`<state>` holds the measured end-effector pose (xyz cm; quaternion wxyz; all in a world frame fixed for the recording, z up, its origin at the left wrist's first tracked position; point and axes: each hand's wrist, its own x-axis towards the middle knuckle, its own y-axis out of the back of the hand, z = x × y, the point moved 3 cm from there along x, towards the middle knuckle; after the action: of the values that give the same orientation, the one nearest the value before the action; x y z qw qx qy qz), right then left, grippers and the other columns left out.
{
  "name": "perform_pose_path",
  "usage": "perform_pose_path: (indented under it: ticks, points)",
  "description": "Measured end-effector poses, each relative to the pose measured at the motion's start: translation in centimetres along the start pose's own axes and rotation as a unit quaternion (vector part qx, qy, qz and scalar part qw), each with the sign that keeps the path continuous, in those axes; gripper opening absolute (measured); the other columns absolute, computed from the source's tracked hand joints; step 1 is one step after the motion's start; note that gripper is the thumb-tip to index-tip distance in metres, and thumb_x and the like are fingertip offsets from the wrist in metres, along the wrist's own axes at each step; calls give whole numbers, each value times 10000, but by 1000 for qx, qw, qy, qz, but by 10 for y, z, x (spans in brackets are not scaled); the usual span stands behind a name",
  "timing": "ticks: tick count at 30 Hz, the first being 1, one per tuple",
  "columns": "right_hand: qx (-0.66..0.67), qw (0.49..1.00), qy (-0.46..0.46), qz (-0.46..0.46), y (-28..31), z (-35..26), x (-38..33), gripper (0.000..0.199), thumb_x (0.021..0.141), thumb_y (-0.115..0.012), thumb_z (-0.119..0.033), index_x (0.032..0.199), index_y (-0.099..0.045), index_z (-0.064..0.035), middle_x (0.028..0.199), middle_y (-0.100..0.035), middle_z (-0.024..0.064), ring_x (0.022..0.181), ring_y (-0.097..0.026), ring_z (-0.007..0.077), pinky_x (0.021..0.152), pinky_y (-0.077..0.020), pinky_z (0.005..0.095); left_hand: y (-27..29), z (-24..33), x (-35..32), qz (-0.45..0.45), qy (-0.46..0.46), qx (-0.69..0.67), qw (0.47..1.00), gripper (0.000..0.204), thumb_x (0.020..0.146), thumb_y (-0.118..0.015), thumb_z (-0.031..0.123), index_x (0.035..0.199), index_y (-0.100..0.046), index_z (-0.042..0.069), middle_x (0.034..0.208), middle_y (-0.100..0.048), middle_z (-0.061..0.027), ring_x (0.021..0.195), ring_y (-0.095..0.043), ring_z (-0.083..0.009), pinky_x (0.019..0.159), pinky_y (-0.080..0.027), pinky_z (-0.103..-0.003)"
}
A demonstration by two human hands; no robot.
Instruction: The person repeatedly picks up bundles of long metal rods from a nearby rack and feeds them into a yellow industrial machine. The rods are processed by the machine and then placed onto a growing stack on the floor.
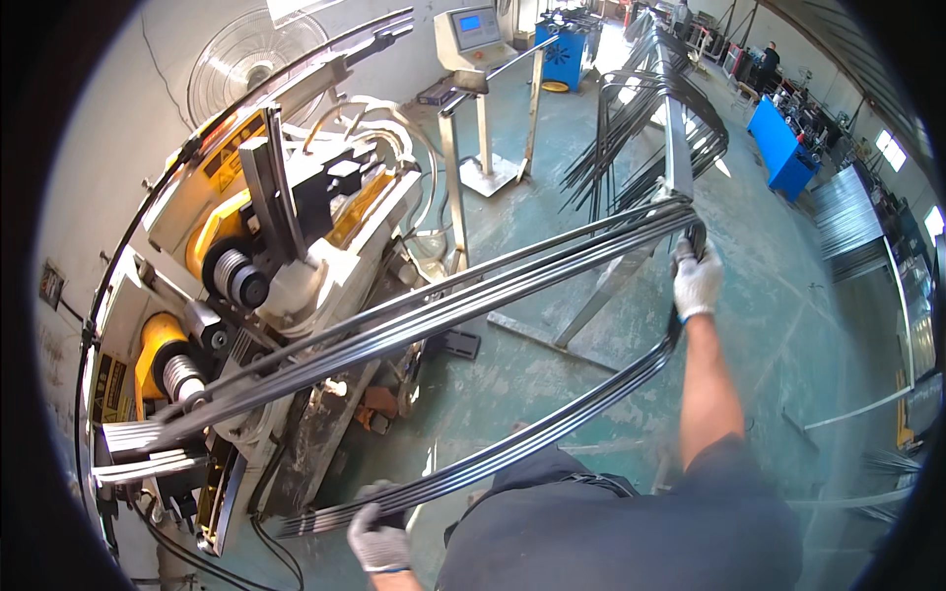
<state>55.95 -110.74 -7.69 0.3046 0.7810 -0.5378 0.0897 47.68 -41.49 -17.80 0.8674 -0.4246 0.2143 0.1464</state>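
Bent metal strips (512,295), dark bundle, span from bending machine (266,286) at our left across to steel rack (675,128). Our gloved right hand (696,279) clamped on bundle's curved far end; gloved left hand (377,537) clamped on near end, above green floor (788,325).

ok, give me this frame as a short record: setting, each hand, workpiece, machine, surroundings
setting: metal workshop with a green painted floor
left hand: gloved, closed on the near end of the bent metal strips
right hand: gloved, arm stretched out, gripping the far bend of the same bundle
workpiece: several dark strips curved into a long loop, other end at the machine's rollers
bending machine: white and yellow, with grooved rollers, on the left
surroundings: rack of curved strips, control console, fan, blue benches
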Motion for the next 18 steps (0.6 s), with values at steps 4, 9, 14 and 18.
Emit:
perform_pose_path:
  ticks: [4, 9, 14, 18]
  points:
    - [-161, 978, 120, 56, 21, 33, 129, 285, 1068, -778, -348, 1131, -785, -71, 852, -787, 167, 765, -761, 370, 713, -567, 484, 1, -116, 19, 44, 183, -62, 980, 441, 931, -643, 74, 1344, -693, -73, 1339, -756, -297, 1260, -724, -502, 1162, -557, -643]
    - [-198, 971, 137, -1, -50, 120, 262, 312, 1089, -722, -351, 1232, -770, -78, 1185, -804, 267, 1169, -751, 505, 977, -589, 565, -73, -174, 53, -78, 84, 104, 988, 531, 928, -680, 106, 1431, -626, -53, 1343, -743, -274, 1160, -742, -467, 1103, -580, -626]
    - [-331, 902, 279, -17, -101, 236, 424, 531, 1139, -615, -493, 1435, -719, -65, 1396, -768, 235, 1282, -754, 403, 1076, -604, 526, -193, -170, 66, -77, 27, 187, 979, 491, 1024, -694, 44, 1495, -614, -66, 1299, -789, -191, 1130, -783, -280, 1028, -638, -410]
    - [-369, 875, 310, -48, -189, 234, 413, 502, 1106, -651, -448, 1398, -727, -47, 1358, -781, 234, 1253, -763, 400, 1065, -605, 511, -186, -176, 42, -54, -3, 212, 976, 465, 1010, -685, -38, 1467, -612, -80, 1276, -805, -208, 1112, -795, -270, 1022, -642, -396]
